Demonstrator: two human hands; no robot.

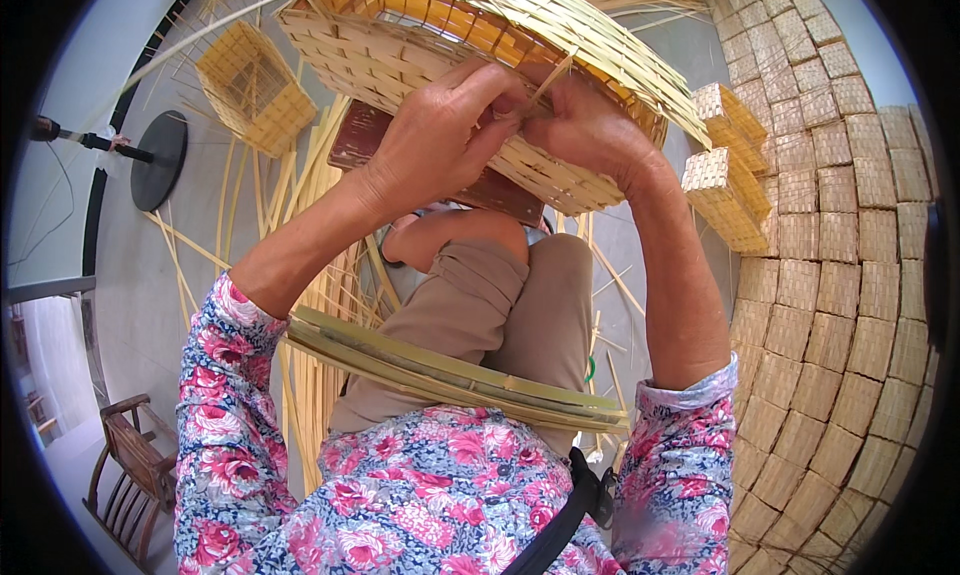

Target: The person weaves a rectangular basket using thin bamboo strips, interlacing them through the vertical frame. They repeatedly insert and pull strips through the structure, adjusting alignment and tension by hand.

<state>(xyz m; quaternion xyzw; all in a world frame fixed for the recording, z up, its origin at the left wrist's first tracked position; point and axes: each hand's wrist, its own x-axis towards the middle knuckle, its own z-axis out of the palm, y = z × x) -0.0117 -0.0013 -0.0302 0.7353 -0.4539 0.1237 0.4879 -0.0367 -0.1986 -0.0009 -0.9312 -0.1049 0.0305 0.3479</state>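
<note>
A large woven bamboo basket (pixel 370 60) lies tilted in front of me, its opening facing up and its inside yellow-orange. At its near rim my left hand (pixel 450 125) is closed, thumb and fingers pinched at a thin bamboo strip (pixel 553 78) that sticks up between my hands. Close beside it, my right hand (pixel 590 130) grips the same rim, thumb outside, the other fingers partly hidden within the basket. Beneath the basket shows a dark red wooden board (pixel 358 135). Across my lap lies a bundle of green-yellow bamboo slats (pixel 450 370).
A smaller woven basket (pixel 255 90) stands at the far left near a round black stand base (pixel 160 161). Stacked woven baskets (pixel 830 275) fill the right side, with two loose ones (pixel 725 195) beside them. Long bamboo strips (pixel 310 375) litter the floor. A wooden chair (pixel 135 465) is lower left.
</note>
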